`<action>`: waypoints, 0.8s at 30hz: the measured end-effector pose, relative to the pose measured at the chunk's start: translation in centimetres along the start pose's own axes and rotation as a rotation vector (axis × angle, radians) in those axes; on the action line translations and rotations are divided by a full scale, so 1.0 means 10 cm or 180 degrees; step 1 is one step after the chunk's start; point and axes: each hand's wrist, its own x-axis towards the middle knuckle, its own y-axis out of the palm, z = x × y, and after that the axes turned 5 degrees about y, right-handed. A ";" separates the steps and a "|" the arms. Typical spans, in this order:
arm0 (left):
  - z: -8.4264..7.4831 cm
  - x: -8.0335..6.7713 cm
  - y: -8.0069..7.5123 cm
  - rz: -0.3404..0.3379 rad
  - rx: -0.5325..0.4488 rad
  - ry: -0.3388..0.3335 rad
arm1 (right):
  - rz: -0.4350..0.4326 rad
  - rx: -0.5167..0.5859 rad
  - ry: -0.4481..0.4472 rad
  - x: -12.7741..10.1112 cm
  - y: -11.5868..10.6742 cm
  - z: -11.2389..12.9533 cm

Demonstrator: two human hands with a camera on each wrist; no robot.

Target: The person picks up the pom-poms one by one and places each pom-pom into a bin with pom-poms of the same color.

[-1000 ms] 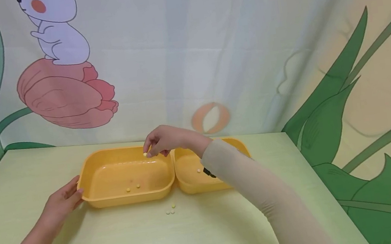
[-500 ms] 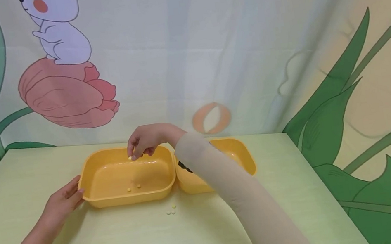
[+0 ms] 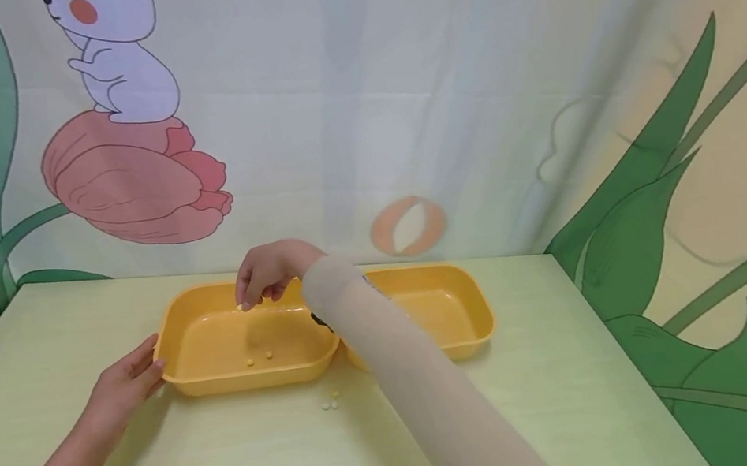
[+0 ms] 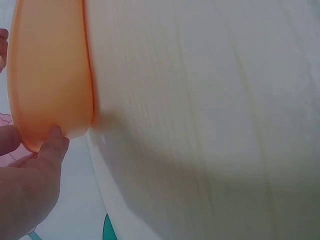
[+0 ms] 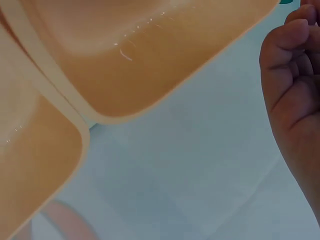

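1. Two smooth yellow plastic tubs with round corners sat side by side, touching, on a pale green wooden table (image 3: 248, 465).
2. The left yellow tub (image 3: 221, 374) had two tiny yellow beads (image 3: 258, 357) lying on its floor. The right yellow tub (image 3: 471, 315) was partly hidden by the beige sleeve (image 3: 424, 385), and what lay inside it could not be made out.
3. The right hand (image 3: 269, 273) hung over the back of the left tub. Its fingers were curled down and pinched one small pale yellow bead (image 3: 240, 307) at the tips.
4. The left hand (image 3: 124, 383) lay on the table with relaxed fingers, and the fingertips touched the left end of the left tub.
5. A few small pale beads (image 3: 330, 403) lay loose on the table just in front of the two tubs.
6. A cloth wall (image 3: 439, 88) with a drawn white rabbit, a pink flower and green leaves hung behind the table.
7. The left wrist view showed a fingertip (image 4: 56, 137) pressed on the tub's outer wall, which the head view showed only from far off.
8. The right wrist view showed both tubs' shiny rims close up, and the curled fingers (image 5: 287, 65), but not the bead.
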 end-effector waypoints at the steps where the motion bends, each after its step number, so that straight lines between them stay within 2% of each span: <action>1: 0.00 0.00 0.00 -0.0002 -0.0002 0.0009 | -0.0031 0.0006 0.0021 0.02 0.02 0.00; 8: -0.02 0.01 0.03 -0.0005 -0.0014 0.0021 | -0.0326 -0.0014 0.0059 0.07 0.15 -0.06; 13: -0.04 0.01 0.03 0.0002 -0.0042 -0.0028 | -0.0511 -0.0148 0.0059 0.17 0.24 -0.13; 24: -0.03 -0.01 0.01 -0.0025 -0.0121 -0.0077 | -0.0714 -0.0416 0.0542 0.35 0.37 -0.09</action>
